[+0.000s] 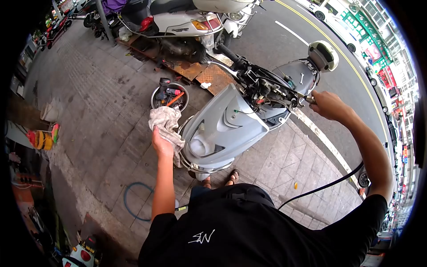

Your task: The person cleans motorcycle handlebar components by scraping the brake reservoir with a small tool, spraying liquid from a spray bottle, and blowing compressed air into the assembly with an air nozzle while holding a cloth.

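A crumpled, stained cloth rag (165, 122) is in my left hand (163, 143), hanging down beside the front of a grey scooter (231, 124). My right hand (328, 106) is closed at the right end of the scooter's handlebar (284, 89), with a short metal part showing at its fingers. What lies inside that fist is mostly hidden. The handlebar cover is off, so wires and fittings show. A wrench (302, 78) lies on the scooter's seat (297, 71). Just beyond the rag stands a round metal bowl (187, 94) holding tools.
A white scooter (182, 22) is parked behind, near rusty metal plates (189, 70). One black hose (320, 191) curves at my right; a blue hose (126, 202) lies on the paving at left. The road (284, 40) with parked cars runs along the right.
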### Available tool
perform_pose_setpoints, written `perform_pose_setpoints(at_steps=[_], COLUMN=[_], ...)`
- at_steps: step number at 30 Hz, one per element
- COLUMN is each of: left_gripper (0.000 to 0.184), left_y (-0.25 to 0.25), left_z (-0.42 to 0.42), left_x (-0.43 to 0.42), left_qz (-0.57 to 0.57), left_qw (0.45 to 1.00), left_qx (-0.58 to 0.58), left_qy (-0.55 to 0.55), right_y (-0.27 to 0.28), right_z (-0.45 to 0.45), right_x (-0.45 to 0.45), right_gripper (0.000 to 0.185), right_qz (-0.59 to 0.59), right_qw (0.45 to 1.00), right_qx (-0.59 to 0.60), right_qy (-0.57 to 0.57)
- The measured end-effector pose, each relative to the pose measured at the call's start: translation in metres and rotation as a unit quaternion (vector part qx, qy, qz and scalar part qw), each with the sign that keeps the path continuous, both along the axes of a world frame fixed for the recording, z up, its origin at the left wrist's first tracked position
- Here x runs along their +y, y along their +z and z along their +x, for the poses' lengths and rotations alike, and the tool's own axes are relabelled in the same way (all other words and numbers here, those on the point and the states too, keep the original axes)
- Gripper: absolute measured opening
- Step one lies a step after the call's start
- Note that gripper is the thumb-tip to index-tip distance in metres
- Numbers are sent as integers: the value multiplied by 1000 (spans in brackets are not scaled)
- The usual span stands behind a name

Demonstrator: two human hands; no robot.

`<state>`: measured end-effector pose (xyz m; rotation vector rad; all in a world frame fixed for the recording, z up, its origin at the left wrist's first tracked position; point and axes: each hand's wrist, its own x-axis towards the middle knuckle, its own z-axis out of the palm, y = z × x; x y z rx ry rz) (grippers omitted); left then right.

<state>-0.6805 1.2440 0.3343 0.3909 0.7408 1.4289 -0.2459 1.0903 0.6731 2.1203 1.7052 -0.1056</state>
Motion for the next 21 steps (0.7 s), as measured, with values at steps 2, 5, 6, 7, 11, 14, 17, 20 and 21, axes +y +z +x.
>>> perform_pose_setpoints(at_steps=[2,5,6,7,11,14,17,20,21], left_gripper=[51,51,52,52,52,52,52,50,49], left_y=[1,0,-2,-4,-6,3,5,0,0], left_z=[0,0,-2,-4,-11,-12,-7,5,11], left_x=[-1,-1,-1,-1,6,9,13,19,20], left_qz=[0,1,5,9,16,22,21,18,22], left_qw=[1000,1000,999,999,999,999,999,999,999], left_qx=[0,25,26,28,31,30,31,36,41], left_qy=[-2,16,18,19,7,-5,-19,-19,-17], right_y=[-5,-10,-6,-6,-21,-43,-62,-76,-78], right_z=[-4,-2,-4,-1,9,16,18,20,20], right_x=[8,8,6,5,-3,-14,-29,-41,-42], right_gripper=[25,28,27,27,25,25,26,27,27], right_qz=[-27,-21,-23,-20,-2,39,57,97,113], right_qw=[1000,1000,1000,1000,1000,999,998,994,992], right_qx=[-12,-2,-2,-2,4,-8,16,43,55], right_qy=[2,-11,-18,-18,14,23,-7,-21,-31])
